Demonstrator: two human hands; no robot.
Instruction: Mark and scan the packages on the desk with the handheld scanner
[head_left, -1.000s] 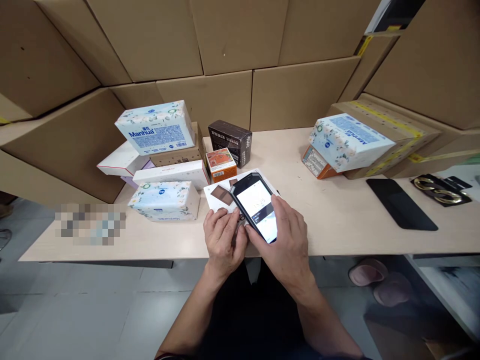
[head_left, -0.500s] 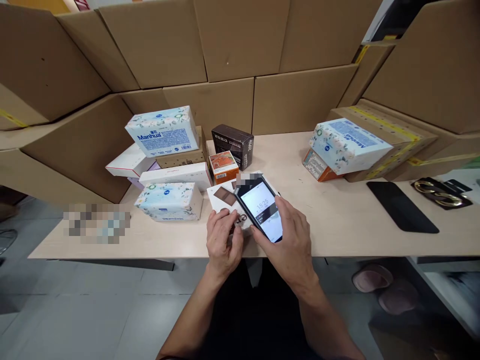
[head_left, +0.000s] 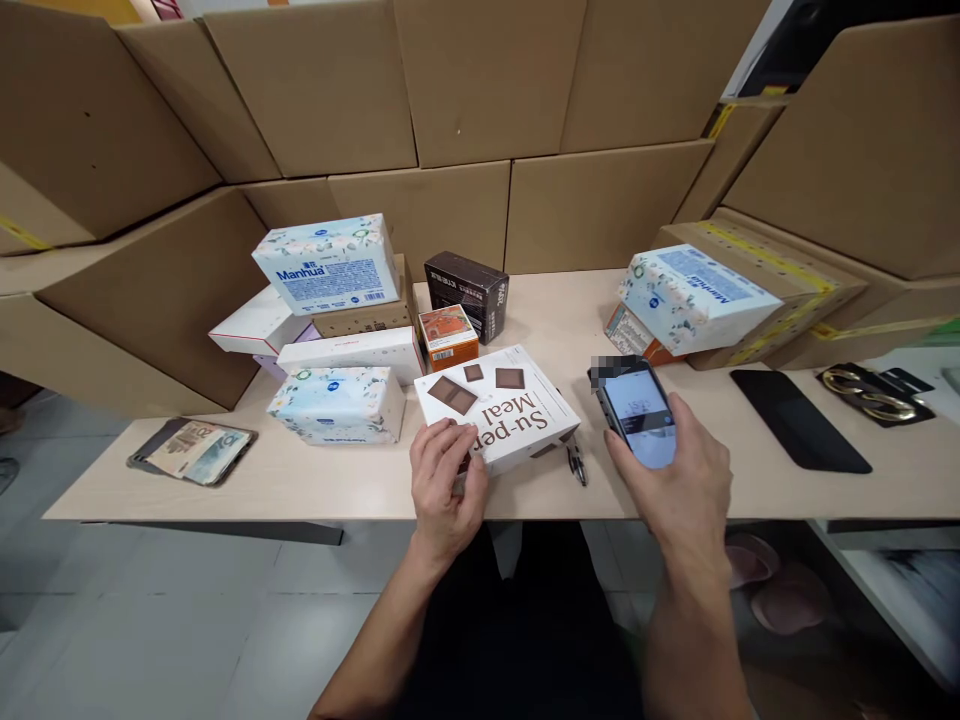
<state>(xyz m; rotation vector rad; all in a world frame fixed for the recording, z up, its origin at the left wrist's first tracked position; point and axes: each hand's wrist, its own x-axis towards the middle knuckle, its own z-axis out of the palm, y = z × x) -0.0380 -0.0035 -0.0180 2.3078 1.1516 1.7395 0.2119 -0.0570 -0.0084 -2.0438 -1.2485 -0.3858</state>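
Observation:
My right hand (head_left: 679,470) is closed round a smartphone (head_left: 637,410) with a lit screen, held above the table to the right of a white box. That white "Su-per Meal" box (head_left: 517,415), printed with chocolate squares, lies flat with its text facing away from me. My left hand (head_left: 450,475) grips its near left corner, fingers bent over the top and thumb at the front. Beside the box's right edge lies a small black and metallic item (head_left: 576,465), too small to name.
Tissue packs (head_left: 334,405) and boxes cluster at the left, with an orange box (head_left: 448,338) and a dark box (head_left: 466,295) behind. Banknotes (head_left: 199,450) lie far left. Another tissue pack (head_left: 697,298), a black slab (head_left: 799,420) and gold-coloured items (head_left: 874,393) are at right. Cardboard walls (head_left: 607,210) enclose the back.
My right hand has carried the smartphone rightward, off the white box, uncovering its print and the small item. My left hand has stayed at the box's corner, its fingers slightly shifted.

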